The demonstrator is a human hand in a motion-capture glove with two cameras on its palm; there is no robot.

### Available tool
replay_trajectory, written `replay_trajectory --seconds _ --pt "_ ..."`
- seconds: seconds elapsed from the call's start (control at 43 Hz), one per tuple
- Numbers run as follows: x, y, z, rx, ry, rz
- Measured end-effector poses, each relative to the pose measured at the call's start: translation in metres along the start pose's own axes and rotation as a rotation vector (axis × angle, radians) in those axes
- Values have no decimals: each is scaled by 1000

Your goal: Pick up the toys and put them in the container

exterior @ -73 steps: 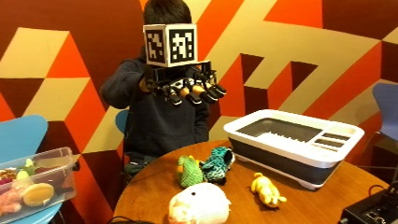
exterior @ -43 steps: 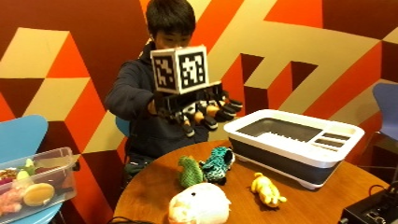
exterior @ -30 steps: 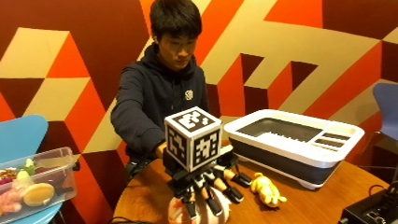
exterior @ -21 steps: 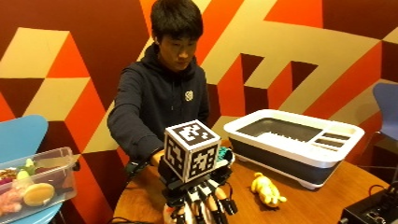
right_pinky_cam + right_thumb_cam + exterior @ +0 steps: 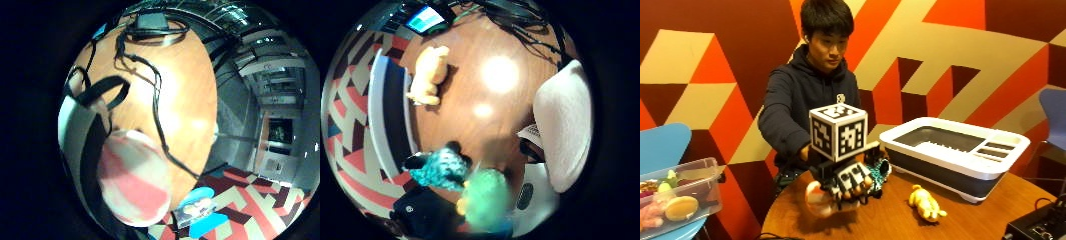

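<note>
My gloved right hand (image 5: 848,184) is low over the round wooden table (image 5: 973,220), and its fingers curl down round a white and pink plush toy (image 5: 818,201), which looks raised a little off the wood. That toy fills the palm views (image 5: 132,182) (image 5: 565,125). Behind the hand lie a teal plush toy (image 5: 878,167) (image 5: 440,167) and a green one (image 5: 485,200). A yellow plush toy (image 5: 926,202) (image 5: 427,75) lies on the table in front of the white and grey container (image 5: 959,150) (image 5: 385,115), which stands at the back right.
A clear plastic bin (image 5: 676,197) with several toys rests on a blue chair at the left. Black cables (image 5: 157,105) run across the table, and a black device (image 5: 1039,227) sits at the front right edge.
The hand came down from chest height to the table, landed on the white and pink toy and now holds it slightly up and to the left.
</note>
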State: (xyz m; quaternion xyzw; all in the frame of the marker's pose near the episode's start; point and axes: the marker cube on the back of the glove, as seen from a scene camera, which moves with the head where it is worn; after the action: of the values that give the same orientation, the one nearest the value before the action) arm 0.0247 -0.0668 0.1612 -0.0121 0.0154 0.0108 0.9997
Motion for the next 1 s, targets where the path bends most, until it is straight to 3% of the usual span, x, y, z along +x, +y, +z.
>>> replay_trajectory --seconds 0.303,0.465,0.605,0.815,1.001 --pt "-57 54 -133 186 -79 -121" --pt "-116 72 -172 340 -291 -269" --pt "-177 72 -177 462 -514 -372" --pt "-247 54 -149 484 -707 -434" --pt "-297 42 -114 338 -902 -509"
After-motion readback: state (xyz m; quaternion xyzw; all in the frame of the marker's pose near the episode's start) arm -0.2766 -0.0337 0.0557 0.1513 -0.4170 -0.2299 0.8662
